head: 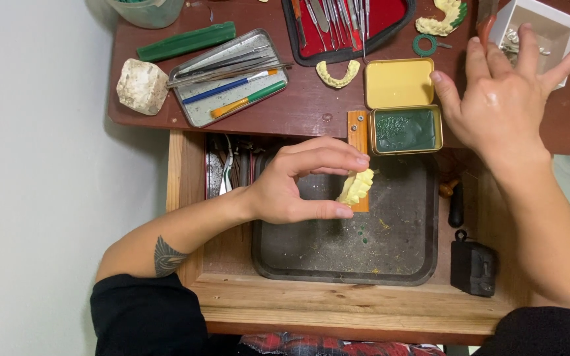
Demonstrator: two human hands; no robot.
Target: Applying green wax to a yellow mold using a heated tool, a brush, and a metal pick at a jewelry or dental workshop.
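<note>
Pinching a pale yellow tooth model [355, 187] between thumb and fingertips, left hand [291, 184] held over a dark tray [397, 257] set in an open wooden drawer [338, 310]. Model raised above the tray, just in front of a narrow wooden peg [357, 132] jutting from the desk edge. Right hand [506, 102] spread wide, fingers apart, grasping nothing, hovering over the desk beside a small open tin [405, 130] of green wax, its yellow lid [398, 83] flipped back behind. Fingertips of that hand near a white box [559, 26] at the far right corner. Farther back: a second yellow tooth model [338, 74] lying on the brown desk [298, 105], a red-lined case [348, 26] of metal tools, a green ring [424, 45], another yellow and green model [442, 16]. To the left: a flat metal tray [229, 79] with brushes and picks, a green wax stick [186, 41], a rough white lump of plaster [142, 86]. Lying in the drawer right of the dark tray: a small black block [473, 267] and a black-handled tool [456, 206]. More tools [229, 173] tucked in the drawer's left part, partly hidden by the wrist.
</note>
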